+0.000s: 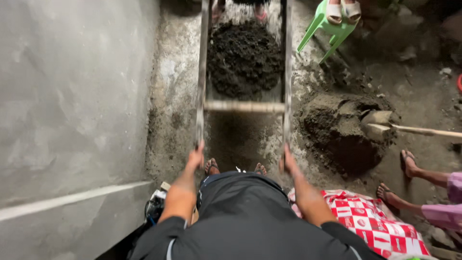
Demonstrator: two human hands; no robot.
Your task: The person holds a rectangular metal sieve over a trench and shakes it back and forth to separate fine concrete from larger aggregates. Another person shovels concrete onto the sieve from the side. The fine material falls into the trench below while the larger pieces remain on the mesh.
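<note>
The left hand (195, 158) is closed around the left rail of a long wooden sieve frame (244, 106), and the right hand (287, 162) grips the right rail in the same way. The frame is held above the floor, in front of the person. A dark heap of soil (244, 57) lies at its far end, seemingly not yet sifted. To the right, a shovel (380, 121) rests on a second mound (337, 131), so more material remains.

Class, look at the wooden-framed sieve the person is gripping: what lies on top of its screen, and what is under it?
A dark soil heap rests on the sieve. Below its near end, sifted soil shows; anything beneath the heap is covered.
</note>
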